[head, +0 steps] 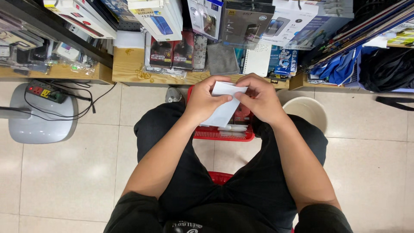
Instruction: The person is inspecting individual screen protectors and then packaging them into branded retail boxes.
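A seated person holds a white paper packet between both hands above a red basket on the tiled floor, the left hand gripping its left edge with fingers curled around it. The right hand pinches the packet's upper right corner, fingers closed tightly on it. Ahead, a low wooden shelf carries boxed phone accessories, with a white bucket just right of the knees and a power strip at left.

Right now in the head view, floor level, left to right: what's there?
Grey stand base → power strip → left hand → white packet → right hand → white bucket → black bag.
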